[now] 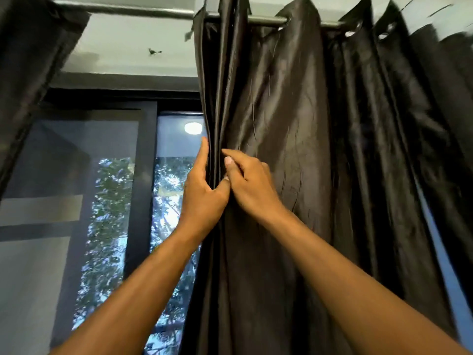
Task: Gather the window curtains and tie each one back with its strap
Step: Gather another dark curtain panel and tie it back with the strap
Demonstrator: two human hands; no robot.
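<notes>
A dark, shiny right curtain (320, 149) hangs in folds from a metal rod (122, 8) by eyelets. My left hand (202, 193) grips its bunched left edge, fingers behind the folds and thumb in front. My right hand (249, 183) pinches the same folds just beside it, touching my left thumb. A second dark curtain (28, 73) hangs at the far left, pushed aside. No strap is visible.
Between the curtains is a dark-framed sliding window (143, 175) with trees outside and a round lamp reflection (193, 128) in the glass. A pale wall band (128, 47) runs above the window frame.
</notes>
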